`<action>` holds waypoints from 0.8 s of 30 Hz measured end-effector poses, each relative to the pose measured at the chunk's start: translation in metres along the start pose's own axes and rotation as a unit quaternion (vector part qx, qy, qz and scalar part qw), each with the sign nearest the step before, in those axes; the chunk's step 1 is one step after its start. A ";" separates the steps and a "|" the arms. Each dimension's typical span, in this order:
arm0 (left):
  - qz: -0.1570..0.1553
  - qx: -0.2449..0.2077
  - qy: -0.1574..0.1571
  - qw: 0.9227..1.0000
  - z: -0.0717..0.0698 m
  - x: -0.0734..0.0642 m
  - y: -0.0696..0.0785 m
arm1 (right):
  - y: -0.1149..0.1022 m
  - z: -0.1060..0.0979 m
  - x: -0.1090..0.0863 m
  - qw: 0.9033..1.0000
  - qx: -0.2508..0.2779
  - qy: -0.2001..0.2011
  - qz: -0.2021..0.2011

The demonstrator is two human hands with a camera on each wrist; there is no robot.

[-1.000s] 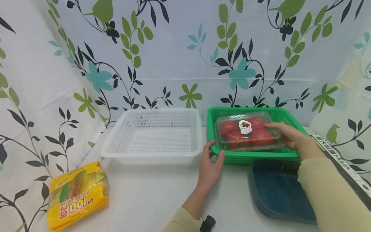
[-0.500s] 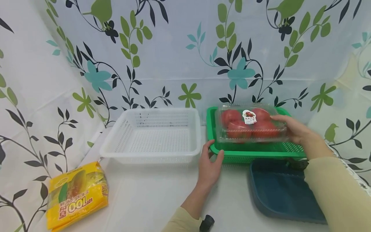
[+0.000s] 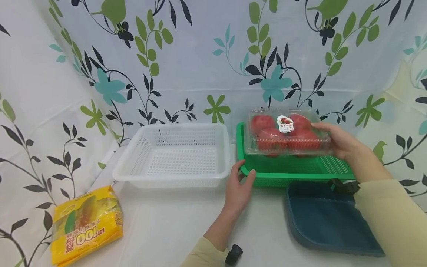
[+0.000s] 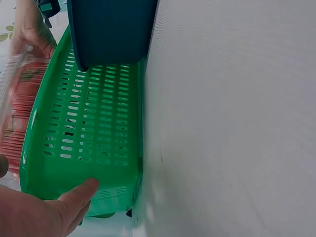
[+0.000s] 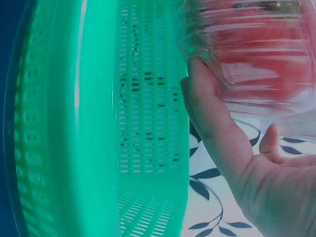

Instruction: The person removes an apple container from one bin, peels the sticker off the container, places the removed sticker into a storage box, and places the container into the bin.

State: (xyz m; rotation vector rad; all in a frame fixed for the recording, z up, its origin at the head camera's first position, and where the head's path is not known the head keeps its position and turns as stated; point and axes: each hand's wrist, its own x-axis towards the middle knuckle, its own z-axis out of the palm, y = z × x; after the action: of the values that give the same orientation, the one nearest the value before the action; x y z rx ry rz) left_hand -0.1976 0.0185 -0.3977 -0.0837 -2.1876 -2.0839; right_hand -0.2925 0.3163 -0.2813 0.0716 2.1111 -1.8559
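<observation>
A clear plastic box of tomatoes point(image 3: 285, 135) is held over the green basket point(image 3: 300, 178). My right hand point(image 3: 343, 144) grips the box by its right end. From the right wrist view, fingers of that hand point(image 5: 232, 153) reach under the box's end, and the basket's inside shows below. At the basket's front left corner is my left hand point(image 3: 237, 187), its fingers around the corner by the rim. In the left wrist view a fingertip of it presses on the basket's outer wall point(image 4: 89, 113).
A white basket point(image 3: 180, 181) stands to the left of the green one. In front of the green basket, at right, sits a dark blue bin point(image 3: 333, 222). A yellow bag point(image 3: 88, 226) lies at the far left. A patterned cloth point(image 3: 200, 55) hangs behind.
The right hand has lifted the box of tomatoes up out of the green basket. The left hand has stayed at the basket's corner.
</observation>
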 end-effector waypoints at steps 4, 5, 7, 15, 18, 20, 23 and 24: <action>-0.002 -0.016 -0.007 1.000 -0.003 -0.001 0.001 | -0.004 0.006 -0.004 1.000 0.009 0.001 -0.003; -0.003 -0.018 -0.009 1.000 -0.004 -0.002 0.002 | -0.005 0.008 -0.005 1.000 0.012 0.001 -0.005; -0.010 -0.030 -0.016 0.999 -0.007 -0.005 0.004 | -0.007 0.013 -0.008 1.000 0.019 0.001 -0.007; -0.044 -0.096 -0.060 0.993 -0.028 -0.019 0.020 | -0.010 0.033 -0.021 0.999 0.040 -0.012 -0.017; -0.045 -0.106 -0.077 0.990 -0.040 -0.025 0.025 | -0.011 0.042 -0.026 0.998 0.045 -0.023 -0.025; -0.043 -0.113 -0.087 0.989 -0.049 -0.029 0.028 | -0.012 0.048 -0.030 0.998 0.048 -0.031 -0.030; -0.034 -0.113 -0.096 0.988 -0.061 -0.034 0.034 | -0.013 0.057 -0.035 0.997 0.041 -0.041 -0.040; -0.030 -0.111 -0.095 0.989 -0.065 -0.035 0.036 | -0.012 0.061 -0.037 0.997 0.038 -0.044 -0.045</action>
State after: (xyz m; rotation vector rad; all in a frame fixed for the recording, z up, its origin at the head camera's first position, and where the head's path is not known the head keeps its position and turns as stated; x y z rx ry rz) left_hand -0.1555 -0.0432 -0.3639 -0.2498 -2.0684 -2.4386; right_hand -0.2482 0.2617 -0.2654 -0.0879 2.0154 -1.9527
